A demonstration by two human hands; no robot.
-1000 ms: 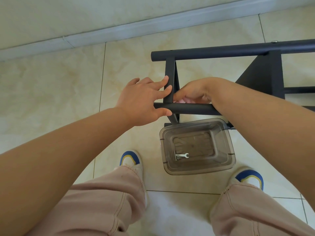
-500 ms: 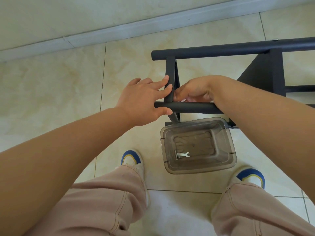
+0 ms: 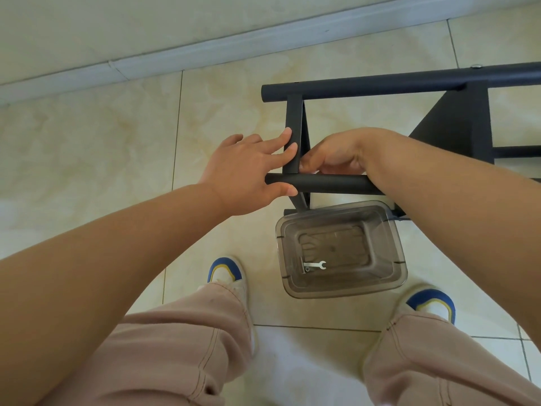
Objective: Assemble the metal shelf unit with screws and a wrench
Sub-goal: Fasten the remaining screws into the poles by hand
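A black metal shelf frame lies on its side on the tiled floor. My left hand holds the end of its near tube, thumb under the tube and fingers laid against the short crossbar. My right hand reaches in from the right behind that tube. Its fingers curl at the joint and its thumb touches the crossbar. Whatever they pinch is hidden. A small silver wrench lies in a clear plastic container on the floor below the frame.
A black shelf panel fills the frame at right, and a silver screw head sits on the far tube. My two shoes flank the container. A white baseboard runs along the wall behind.
Both hands stay at the same joint. My right wrist has lifted slightly and its fingers have shifted a little behind the tube.
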